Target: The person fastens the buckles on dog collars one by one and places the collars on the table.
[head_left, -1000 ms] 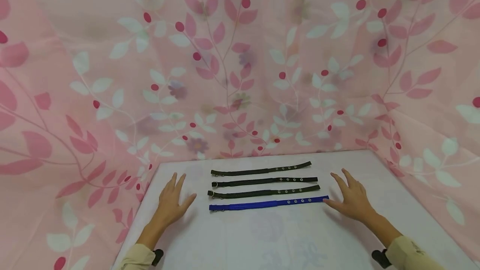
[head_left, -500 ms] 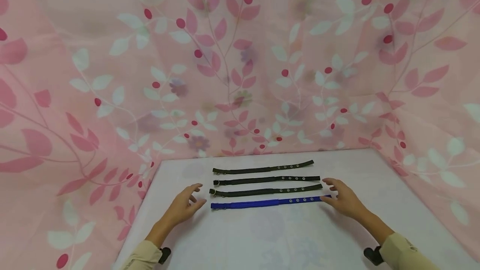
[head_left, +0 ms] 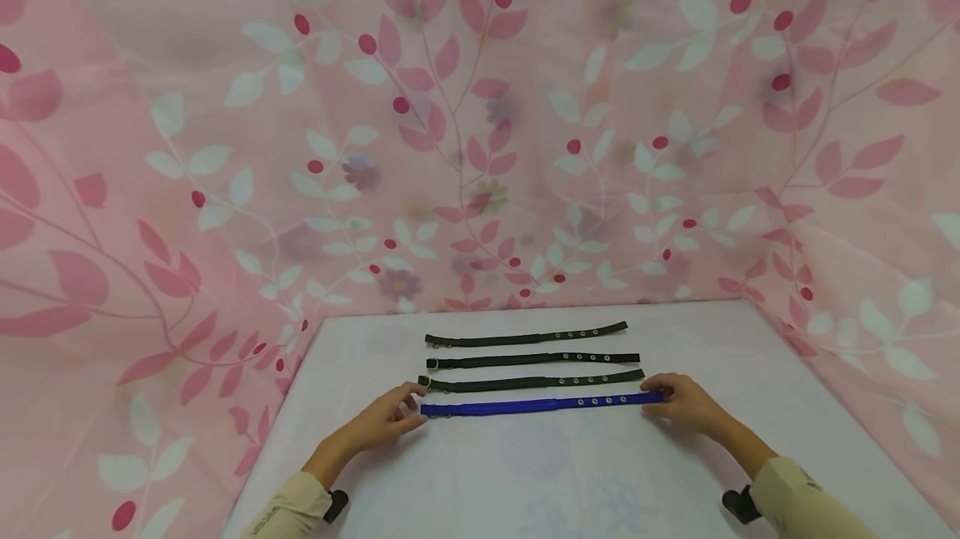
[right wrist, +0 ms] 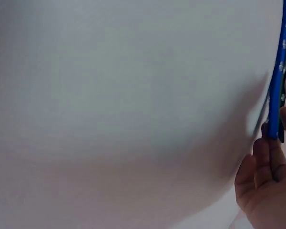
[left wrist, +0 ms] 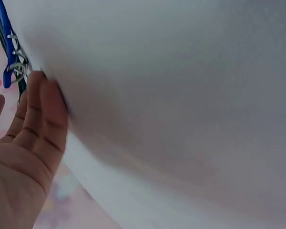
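Observation:
A blue pet collar point(head_left: 495, 407) with metal eyelets lies flat on the white table, nearest of several similar collars. My right hand point(head_left: 686, 403) is around its eyelet end, with thumb and fingers on either side of the strap. In the right wrist view the blue collar point(right wrist: 276, 90) ends among the fingertips point(right wrist: 260, 148), which are bent but apart. At the buckle end, my left hand point(head_left: 378, 422) has its thumb and fingers spread beside the tip. The left wrist view shows metal rings on the blue collar point(left wrist: 8, 47), just past the left fingertips point(left wrist: 35, 78).
Behind the blue collar lie a dark green collar point(head_left: 495, 385), a black collar point(head_left: 495, 361) and another dark green collar point(head_left: 495, 341), roughly parallel. Pink leaf-patterned cloth point(head_left: 480, 147) hangs around the back and sides of the white table point(head_left: 525, 489).
Both hands have moved inward, the left to the buckle end and the right to the eyelet end of the blue collar. Their fingers have bent from wide spread. The collars lie as before.

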Action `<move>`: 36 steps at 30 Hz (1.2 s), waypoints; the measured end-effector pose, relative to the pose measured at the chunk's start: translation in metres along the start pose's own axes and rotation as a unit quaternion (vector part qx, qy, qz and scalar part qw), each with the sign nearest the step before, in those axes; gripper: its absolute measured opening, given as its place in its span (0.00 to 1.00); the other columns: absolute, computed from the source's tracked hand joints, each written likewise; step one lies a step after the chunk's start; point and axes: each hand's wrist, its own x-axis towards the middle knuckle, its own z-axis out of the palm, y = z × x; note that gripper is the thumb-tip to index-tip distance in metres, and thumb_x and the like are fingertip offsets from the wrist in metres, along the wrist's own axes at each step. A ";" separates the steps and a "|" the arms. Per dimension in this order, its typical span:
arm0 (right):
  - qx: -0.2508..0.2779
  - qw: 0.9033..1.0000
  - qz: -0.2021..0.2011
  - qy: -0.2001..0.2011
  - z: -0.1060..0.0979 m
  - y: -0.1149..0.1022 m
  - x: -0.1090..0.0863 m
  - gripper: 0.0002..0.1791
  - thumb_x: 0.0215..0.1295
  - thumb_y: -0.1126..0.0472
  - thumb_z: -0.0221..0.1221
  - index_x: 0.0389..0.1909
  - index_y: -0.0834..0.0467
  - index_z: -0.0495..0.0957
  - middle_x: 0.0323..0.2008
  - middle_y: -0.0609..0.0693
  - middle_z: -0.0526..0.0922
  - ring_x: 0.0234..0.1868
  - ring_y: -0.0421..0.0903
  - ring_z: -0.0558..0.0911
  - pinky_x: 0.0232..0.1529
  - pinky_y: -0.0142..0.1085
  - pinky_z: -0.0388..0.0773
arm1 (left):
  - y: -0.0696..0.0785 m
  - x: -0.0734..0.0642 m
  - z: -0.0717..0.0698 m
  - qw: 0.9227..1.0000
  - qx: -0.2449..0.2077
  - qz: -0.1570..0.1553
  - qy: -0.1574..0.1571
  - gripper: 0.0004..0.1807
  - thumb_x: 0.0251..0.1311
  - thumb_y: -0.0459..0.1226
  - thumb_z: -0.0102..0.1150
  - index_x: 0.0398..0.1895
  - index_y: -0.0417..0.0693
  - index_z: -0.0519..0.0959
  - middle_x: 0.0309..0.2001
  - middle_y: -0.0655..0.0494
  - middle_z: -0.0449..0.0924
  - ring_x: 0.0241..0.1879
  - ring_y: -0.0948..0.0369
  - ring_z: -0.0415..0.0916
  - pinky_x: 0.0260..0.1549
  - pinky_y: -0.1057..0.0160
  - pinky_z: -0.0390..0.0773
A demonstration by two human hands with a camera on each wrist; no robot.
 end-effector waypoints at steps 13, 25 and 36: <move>0.070 0.993 0.070 -0.061 0.004 0.013 0.003 0.23 0.55 0.58 0.72 0.51 0.60 0.81 0.38 0.51 0.77 0.40 0.48 0.71 0.36 0.37 0.68 | -0.002 -0.002 0.005 0.999 0.006 0.008 -0.037 0.30 0.67 0.47 0.60 0.66 0.44 0.64 0.41 0.52 0.77 0.31 0.66 0.73 0.31 0.66 0.75; 0.079 0.991 0.069 -0.084 -0.005 0.014 0.008 0.23 0.58 0.59 0.69 0.54 0.61 0.79 0.43 0.53 0.79 0.42 0.49 0.72 0.40 0.38 0.71 | 0.000 0.010 0.004 0.995 0.077 0.050 -0.041 0.20 0.66 0.40 0.61 0.59 0.45 0.71 0.38 0.54 0.73 0.35 0.63 0.68 0.35 0.65 0.70; 0.072 0.992 0.075 -0.077 -0.006 0.011 0.013 0.20 0.57 0.60 0.70 0.50 0.60 0.81 0.39 0.52 0.78 0.41 0.49 0.72 0.40 0.39 0.69 | 0.007 0.013 0.006 0.992 0.123 0.021 -0.034 0.21 0.65 0.38 0.62 0.59 0.45 0.71 0.32 0.57 0.71 0.32 0.64 0.66 0.32 0.64 0.68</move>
